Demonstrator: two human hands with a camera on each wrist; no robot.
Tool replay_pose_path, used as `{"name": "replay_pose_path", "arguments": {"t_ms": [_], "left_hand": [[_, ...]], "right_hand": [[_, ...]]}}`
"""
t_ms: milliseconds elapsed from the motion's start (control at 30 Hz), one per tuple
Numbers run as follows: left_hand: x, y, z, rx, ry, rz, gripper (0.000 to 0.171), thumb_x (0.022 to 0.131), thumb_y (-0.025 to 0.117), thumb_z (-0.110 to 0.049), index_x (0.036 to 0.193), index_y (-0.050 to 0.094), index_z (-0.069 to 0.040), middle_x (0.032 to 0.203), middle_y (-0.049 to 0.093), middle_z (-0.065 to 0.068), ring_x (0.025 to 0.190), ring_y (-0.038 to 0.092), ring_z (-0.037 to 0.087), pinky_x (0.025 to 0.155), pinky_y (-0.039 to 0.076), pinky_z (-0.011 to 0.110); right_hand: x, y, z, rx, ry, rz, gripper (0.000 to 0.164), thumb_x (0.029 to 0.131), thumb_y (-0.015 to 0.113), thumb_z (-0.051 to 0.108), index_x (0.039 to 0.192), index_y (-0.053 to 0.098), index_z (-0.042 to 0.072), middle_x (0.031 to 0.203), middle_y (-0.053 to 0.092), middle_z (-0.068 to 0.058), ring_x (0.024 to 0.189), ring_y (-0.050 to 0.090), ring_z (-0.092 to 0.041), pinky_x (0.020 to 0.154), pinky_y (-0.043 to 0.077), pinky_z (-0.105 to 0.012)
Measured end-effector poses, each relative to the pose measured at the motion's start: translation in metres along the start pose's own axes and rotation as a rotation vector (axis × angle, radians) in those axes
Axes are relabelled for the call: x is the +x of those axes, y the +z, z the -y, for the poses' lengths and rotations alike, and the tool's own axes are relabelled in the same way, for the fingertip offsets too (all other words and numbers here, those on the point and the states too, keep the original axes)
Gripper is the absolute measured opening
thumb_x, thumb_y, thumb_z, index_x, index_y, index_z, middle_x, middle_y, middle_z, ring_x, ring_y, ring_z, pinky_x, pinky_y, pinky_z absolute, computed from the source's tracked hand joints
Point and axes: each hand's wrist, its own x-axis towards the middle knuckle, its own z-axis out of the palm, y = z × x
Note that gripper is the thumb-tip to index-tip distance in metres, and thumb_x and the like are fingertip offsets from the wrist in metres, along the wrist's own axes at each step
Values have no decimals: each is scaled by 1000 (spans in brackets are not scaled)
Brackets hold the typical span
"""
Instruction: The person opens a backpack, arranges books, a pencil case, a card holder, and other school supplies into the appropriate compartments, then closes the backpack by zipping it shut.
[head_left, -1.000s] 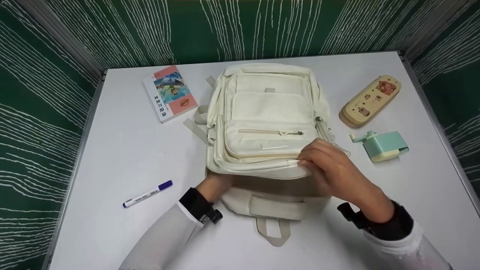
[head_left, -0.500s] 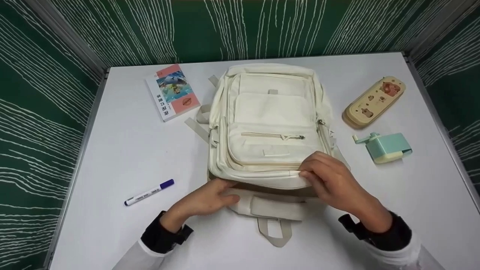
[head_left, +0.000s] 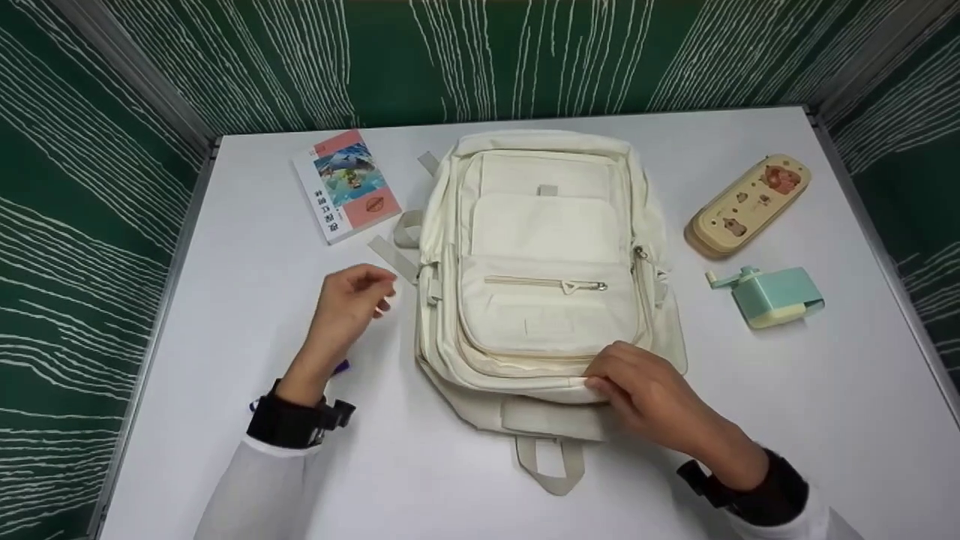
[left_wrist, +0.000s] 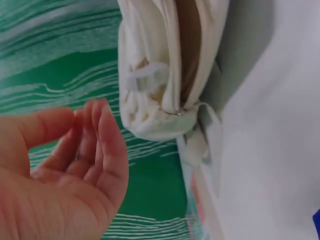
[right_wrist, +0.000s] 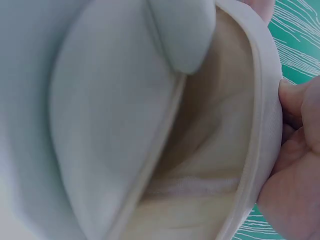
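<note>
Pinching the edge of the cream backpack's front panel (head_left: 547, 232), your right hand (head_left: 652, 394) has its thumb and bent fingers gripping the rim at the bag's near end. The backpack lies front up in the middle of the white table (head_left: 247, 315), its grey carry loop (head_left: 551, 480) toward you. From your right wrist, the main compartment (right_wrist: 205, 115) gapes, its lining showing. Your left hand (head_left: 343, 311) hangs apart, just beside the bag's left side, fingers loosely curved, holding nothing. A paperback book (head_left: 349, 180) lies beyond it; a capybara-like pencil case (head_left: 750, 202) and a mint crank sharpener (head_left: 776, 296) sit right of the bag. To hold the mouth well, lift the rim rather than pull sideways, since soft cloth probably sags shut, and clear your left fingers of the side straps.
</note>
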Motion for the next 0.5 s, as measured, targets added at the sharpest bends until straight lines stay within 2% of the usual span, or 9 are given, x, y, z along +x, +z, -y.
{"name": "replay_pose_path", "arguments": {"t_ms": [133, 233, 333, 500], "left_hand": [[34, -7, 13, -26, -66, -229, 18, 98, 61, -4, 109, 70, 7, 91, 64, 8, 78, 61, 19, 69, 50, 24], [54, -13, 20, -11, -117, -326, 28, 99, 60, -7, 121, 65, 10, 96, 59, 9, 85, 56, 20, 70, 46, 24], [70, -18, 26, 32, -160, -370, 39, 101, 57, -12, 132, 57, 11, 108, 59, 16, 94, 55, 21, 78, 46, 28], [91, -24, 32, 52, -194, -382, 51, 102, 53, -15, 143, 44, 14, 136, 55, 26, 120, 54, 30, 101, 47, 38]], "right_hand": [[-6, 7, 0, -10, 3, 19, 24, 110, 54, 28, 97, 67, 12, 93, 63, 6, 86, 60, -9, 79, 48, -23], [-9, 11, -1, -25, -8, 22, 22, 110, 55, 27, 97, 67, 12, 93, 63, 6, 86, 60, -10, 78, 49, -24], [-12, 14, -3, -36, -19, 18, 21, 109, 56, 26, 98, 67, 12, 94, 63, 6, 86, 60, -11, 78, 50, -26], [-17, 15, -6, -42, -8, 33, 24, 110, 54, 28, 98, 67, 12, 93, 62, 6, 85, 59, -10, 78, 48, -24]]}}
